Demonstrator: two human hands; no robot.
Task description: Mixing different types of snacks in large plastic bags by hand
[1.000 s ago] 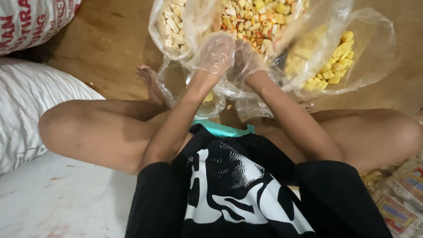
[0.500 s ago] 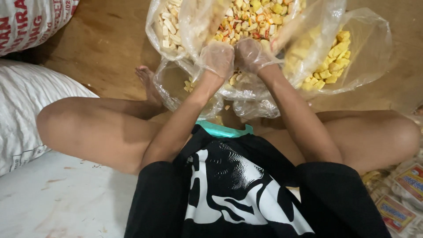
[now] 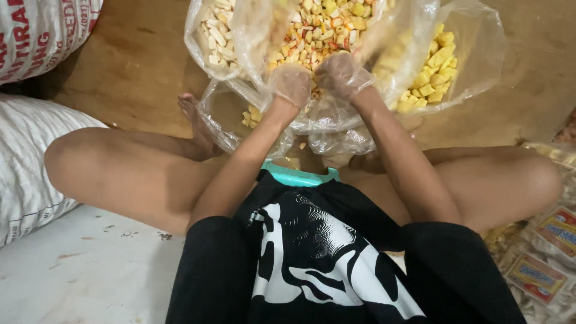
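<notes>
Head cam — gloved hands (image 3: 315, 81) prob. gripping snack bag (image 3: 324, 36).

White woven sack (image 3: 30, 162) at left, printed sack (image 3: 42, 33) top left, brown floor (image 3: 138, 66), teal plastic edge (image 3: 297, 176), 2 labelled snack packets (image 3: 549, 252) lower right.

Three open snack bags (image 3: 327, 36) lie on the floor (image 3: 138, 66) at upper centre; sacks (image 3: 30, 156) at left (stacked), packets (image 3: 552, 252) at lower right.
</notes>
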